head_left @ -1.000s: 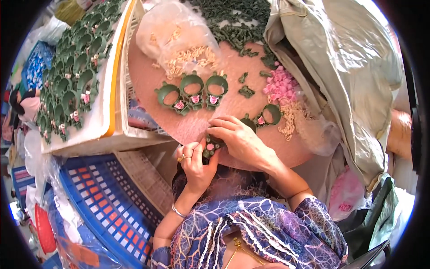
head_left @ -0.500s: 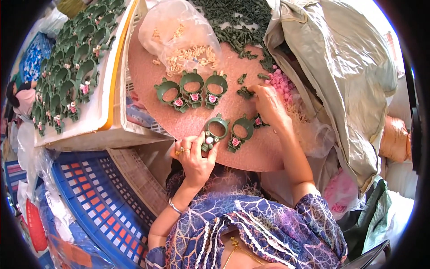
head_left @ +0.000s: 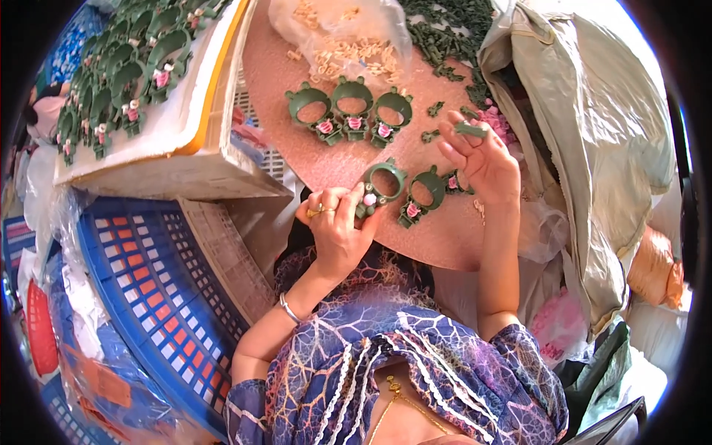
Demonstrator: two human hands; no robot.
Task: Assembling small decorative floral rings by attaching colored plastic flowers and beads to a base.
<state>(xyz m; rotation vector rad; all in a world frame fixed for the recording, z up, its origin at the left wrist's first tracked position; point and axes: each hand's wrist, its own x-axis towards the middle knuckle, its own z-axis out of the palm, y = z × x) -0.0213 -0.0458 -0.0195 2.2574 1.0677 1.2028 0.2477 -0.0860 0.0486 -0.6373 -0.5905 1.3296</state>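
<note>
left hand (head_left: 337,226) grips a green ring (head_left: 382,185); right hand (head_left: 482,159) pinches a green leaf piece (head_left: 471,130) above the pink board (head_left: 311,141).

Sunlit pink board (head_left: 311,141) beside a blue crate (head_left: 148,274).

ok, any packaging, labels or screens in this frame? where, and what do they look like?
No labels, signs or screens.
Clear plastic bag: top centre, on the round pink board, holding pale cream parts.
Large beige sack: right side, crumpled, open toward the board.
Pink plastic bag: lower right, beside the right arm.
</note>
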